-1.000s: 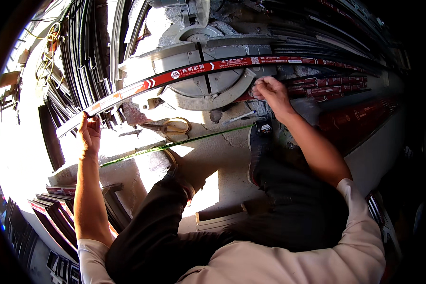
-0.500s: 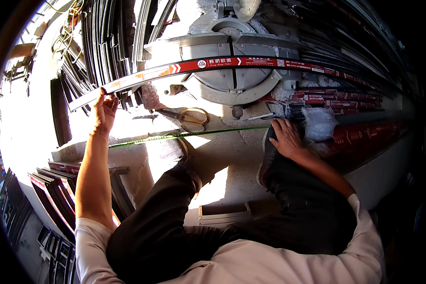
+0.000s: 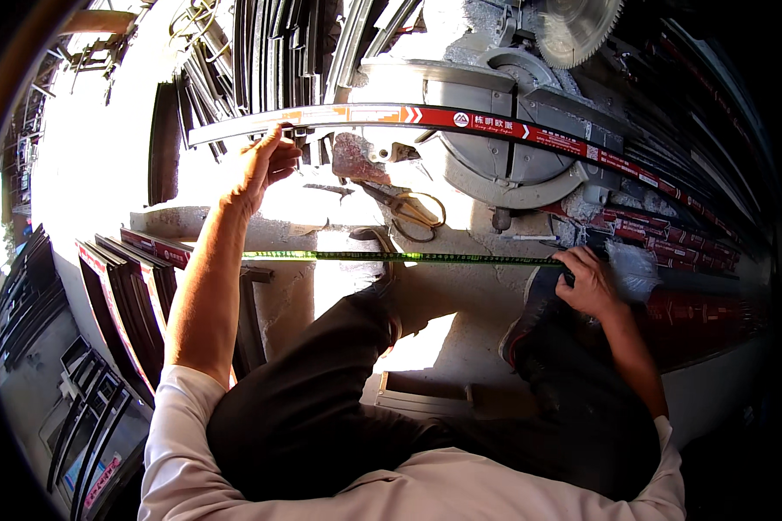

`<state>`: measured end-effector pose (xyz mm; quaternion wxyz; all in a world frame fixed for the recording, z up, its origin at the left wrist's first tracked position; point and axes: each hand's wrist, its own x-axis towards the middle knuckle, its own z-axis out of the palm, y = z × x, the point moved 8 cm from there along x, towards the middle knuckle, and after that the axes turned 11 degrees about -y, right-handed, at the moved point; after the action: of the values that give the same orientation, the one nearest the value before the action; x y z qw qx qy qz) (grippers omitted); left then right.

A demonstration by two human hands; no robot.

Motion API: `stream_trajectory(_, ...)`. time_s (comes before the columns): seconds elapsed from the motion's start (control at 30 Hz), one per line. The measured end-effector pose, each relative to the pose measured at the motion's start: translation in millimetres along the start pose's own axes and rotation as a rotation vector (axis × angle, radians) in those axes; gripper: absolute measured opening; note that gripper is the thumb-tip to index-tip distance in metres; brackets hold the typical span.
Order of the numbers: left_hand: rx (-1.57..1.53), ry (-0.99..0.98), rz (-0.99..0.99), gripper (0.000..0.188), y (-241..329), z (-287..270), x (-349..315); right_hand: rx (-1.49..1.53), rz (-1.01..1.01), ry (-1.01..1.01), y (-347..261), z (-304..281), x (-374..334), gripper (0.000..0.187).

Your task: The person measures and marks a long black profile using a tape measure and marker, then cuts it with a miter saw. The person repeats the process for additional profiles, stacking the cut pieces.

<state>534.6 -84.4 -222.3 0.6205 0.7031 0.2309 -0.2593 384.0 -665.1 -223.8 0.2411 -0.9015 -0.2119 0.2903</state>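
The left hand (image 3: 256, 165) pinched the near end of the red-taped strip (image 3: 460, 122), which lay across the saw table (image 3: 495, 174). The right hand (image 3: 589, 282) closed on the tape measure (image 3: 400, 257), perhaps its case, stretched leftward over the knee (image 3: 382, 295). Scissors (image 3: 413, 210) lay between them.

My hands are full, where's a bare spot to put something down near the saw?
Bare concrete lies below the tape measure, between the knee and right hand. Crowded: scissors by the saw base, metal strips at right.
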Motion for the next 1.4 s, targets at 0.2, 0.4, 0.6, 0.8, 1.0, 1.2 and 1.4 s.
stream_trajectory(0.2,0.42,-0.247,0.199,0.051,59,77,-40,-0.016,-0.011,-0.021,-14,-67,19,0.033)
stream_trajectory(0.4,1.014,-0.255,0.55,0.065,107,129,-73,-0.012,0.041,0.036,4,-123,30,0.03)
stream_trajectory(0.6,1.414,-0.11,0.8,0.064,119,134,-61,0.039,0.088,0.028,11,-162,66,0.027)
stream_trajectory(0.8,1.594,0.019,0.738,0.062,120,117,-31,0.062,0.077,0.054,10,-179,102,0.026)
stream_trajectory(1.0,1.604,0.032,0.76,0.051,113,104,-6,0.085,0.132,-0.043,-6,-180,128,0.028)
stream_trajectory(1.2,1.635,-0.012,0.686,0.043,106,98,2,0.072,0.151,-0.065,-13,-177,135,0.029)
stream_trajectory(1.4,1.6,-0.062,0.696,0.041,107,102,4,0.082,0.173,-0.065,-7,-173,135,0.032)
